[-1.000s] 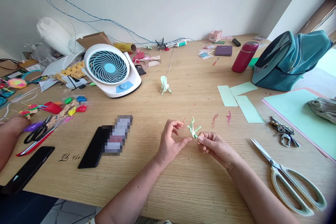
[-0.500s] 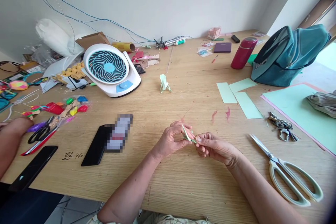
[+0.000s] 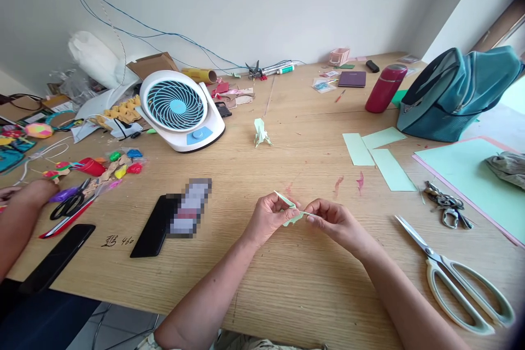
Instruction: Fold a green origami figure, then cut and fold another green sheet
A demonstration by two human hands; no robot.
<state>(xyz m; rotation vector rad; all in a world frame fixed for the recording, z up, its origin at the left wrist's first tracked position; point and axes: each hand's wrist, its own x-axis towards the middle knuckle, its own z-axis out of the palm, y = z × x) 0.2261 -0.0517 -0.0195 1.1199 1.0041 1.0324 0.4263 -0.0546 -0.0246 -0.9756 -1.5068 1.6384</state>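
Between my two hands is a small piece of folded pale green paper point(image 3: 293, 220), held above the wooden table. My left hand point(image 3: 268, 217) pinches its body between thumb and fingers, with one pointed flap sticking up at the upper left. The thumb and forefinger of my right hand point(image 3: 330, 221) are closed on a thin tip at its right end. Part of the fold is hidden behind my left fingers. Farther back stands a finished-looking folded green paper figure point(image 3: 261, 132). Three pale green paper strips point(image 3: 394, 169) lie to the right.
Large scissors point(image 3: 447, 268) and keys point(image 3: 449, 205) lie at my right, below a teal bag point(image 3: 459, 95) and a red bottle point(image 3: 385, 88). A fan point(image 3: 178, 109) and phones point(image 3: 150, 227) are on the left. Another person's arm point(image 3: 24, 216) rests at the far left.
My right hand has turned and risen slightly, now pinching the paper's thin tip from the right. The folded paper has tilted, its flap pointing more to the upper left. The whole view has shifted slightly.
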